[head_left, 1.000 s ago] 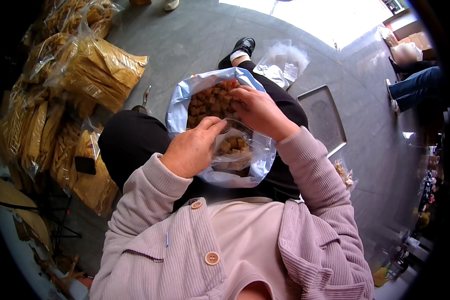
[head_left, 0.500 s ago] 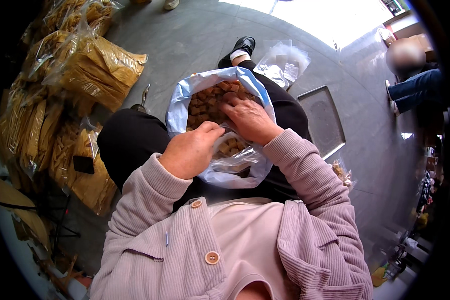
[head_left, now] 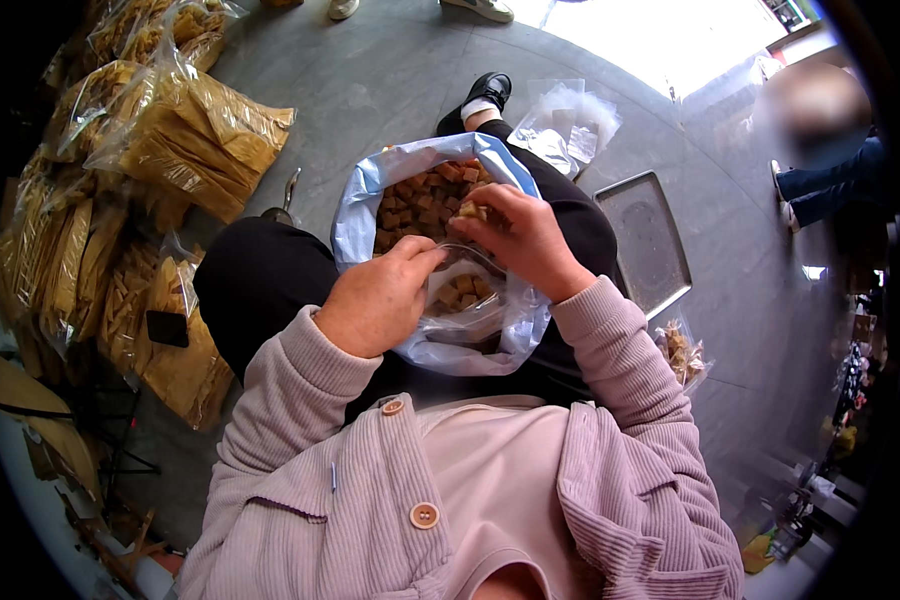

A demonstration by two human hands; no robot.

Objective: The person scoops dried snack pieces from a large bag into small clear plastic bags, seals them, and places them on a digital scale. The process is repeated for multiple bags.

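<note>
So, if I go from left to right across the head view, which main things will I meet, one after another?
Large yellow-brown packet → left hand, holding the edge of a small clear bag → right hand, pinching a small brown piece → metal tray → blue jeans.

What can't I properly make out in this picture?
Head view: how many cubes the right hand holds; its fingers hide them.
Head view: the bottom of the blue-white bag, covered by what's inside.
Head view: the leg above the grey shoe, cut off by the top edge.
Head view: the head of the person at right, blurred.
</note>
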